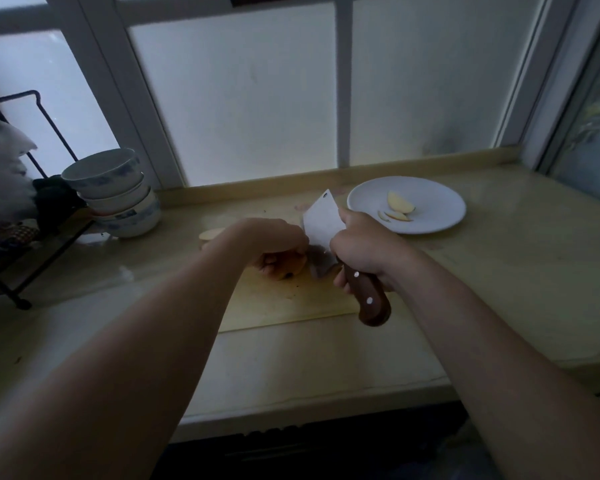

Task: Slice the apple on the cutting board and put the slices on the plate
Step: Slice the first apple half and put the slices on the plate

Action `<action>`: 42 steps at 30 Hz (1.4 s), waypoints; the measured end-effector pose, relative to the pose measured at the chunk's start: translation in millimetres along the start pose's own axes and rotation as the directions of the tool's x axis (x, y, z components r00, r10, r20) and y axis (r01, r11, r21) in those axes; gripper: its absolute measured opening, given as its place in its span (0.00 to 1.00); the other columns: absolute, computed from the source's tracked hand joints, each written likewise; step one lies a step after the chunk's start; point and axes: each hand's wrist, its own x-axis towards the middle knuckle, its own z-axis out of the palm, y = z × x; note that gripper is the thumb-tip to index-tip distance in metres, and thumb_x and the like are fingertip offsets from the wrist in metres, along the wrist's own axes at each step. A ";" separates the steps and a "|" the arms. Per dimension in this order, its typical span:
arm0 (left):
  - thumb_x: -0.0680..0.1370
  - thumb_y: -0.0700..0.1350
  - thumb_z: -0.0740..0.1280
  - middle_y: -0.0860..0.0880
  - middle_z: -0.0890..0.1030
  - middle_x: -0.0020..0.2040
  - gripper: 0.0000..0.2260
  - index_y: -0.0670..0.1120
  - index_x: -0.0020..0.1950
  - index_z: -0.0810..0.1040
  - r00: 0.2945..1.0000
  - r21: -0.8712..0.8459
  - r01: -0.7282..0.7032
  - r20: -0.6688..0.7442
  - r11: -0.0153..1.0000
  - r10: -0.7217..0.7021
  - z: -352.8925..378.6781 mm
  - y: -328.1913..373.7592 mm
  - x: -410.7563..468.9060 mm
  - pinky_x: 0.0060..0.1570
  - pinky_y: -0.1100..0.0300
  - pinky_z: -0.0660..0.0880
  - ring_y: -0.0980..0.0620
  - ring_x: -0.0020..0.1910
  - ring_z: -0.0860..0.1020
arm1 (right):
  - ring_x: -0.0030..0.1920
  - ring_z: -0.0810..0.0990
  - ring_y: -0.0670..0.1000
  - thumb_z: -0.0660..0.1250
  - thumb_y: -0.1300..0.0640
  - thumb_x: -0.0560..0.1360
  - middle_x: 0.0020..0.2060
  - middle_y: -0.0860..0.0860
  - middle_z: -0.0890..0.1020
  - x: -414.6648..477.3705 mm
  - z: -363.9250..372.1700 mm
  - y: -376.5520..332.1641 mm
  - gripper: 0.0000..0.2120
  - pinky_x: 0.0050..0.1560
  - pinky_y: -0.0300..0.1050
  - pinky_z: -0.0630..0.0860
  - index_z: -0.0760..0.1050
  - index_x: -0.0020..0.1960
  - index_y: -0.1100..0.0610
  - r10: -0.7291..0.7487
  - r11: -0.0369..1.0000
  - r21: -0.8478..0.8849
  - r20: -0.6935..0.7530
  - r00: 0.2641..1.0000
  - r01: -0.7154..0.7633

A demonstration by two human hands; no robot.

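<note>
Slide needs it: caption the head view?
Left hand holds apple on cutting board; right hand cuts with cleaver; apple slices on plate.

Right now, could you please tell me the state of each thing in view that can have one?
Yellowish apple: on the pale cutting board, gripped by the left hand, mostly hidden.
Steel cleaver with brown wooden handle: gripped by the right hand, blade down beside the apple.
Round white plate: holding a few pale apple slices.
Blue-and-white ceramic bowls: stacked upright.
</note>
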 end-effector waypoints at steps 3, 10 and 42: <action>0.82 0.40 0.60 0.47 0.73 0.22 0.11 0.42 0.40 0.72 0.999 0.001 -0.026 -0.019 1.000 0.026 0.7 -1.3 -2.3 0.23 0.66 0.64 0.51 0.20 0.68 | 0.31 0.82 0.53 0.52 0.67 0.80 0.46 0.58 0.78 -7.7 3.6 -1.9 0.35 0.27 0.44 0.79 0.51 0.84 0.47 0.009 1.000 -0.023 -0.010 1.000 -0.009; 0.81 0.41 0.60 0.48 0.69 0.19 0.12 0.42 0.37 0.70 0.997 0.023 -0.068 -0.021 0.997 0.069 3.1 -2.2 -7.6 0.21 0.67 0.61 0.52 0.17 0.64 | 0.30 0.82 0.53 0.53 0.66 0.80 0.45 0.61 0.80 -1.2 11.1 -6.6 0.36 0.28 0.45 0.79 0.49 0.84 0.48 0.000 0.996 -0.094 -0.042 0.999 -0.004; 0.80 0.43 0.64 0.43 0.76 0.35 0.07 0.40 0.51 0.76 0.998 -0.021 -0.059 -0.017 0.998 0.059 -0.4 -11.5 12.8 0.27 0.62 0.69 0.48 0.25 0.72 | 0.24 0.81 0.50 0.55 0.67 0.78 0.71 0.59 0.74 18.6 28.6 19.4 0.39 0.25 0.44 0.77 0.51 0.84 0.42 0.018 0.999 0.053 -0.130 0.991 -0.011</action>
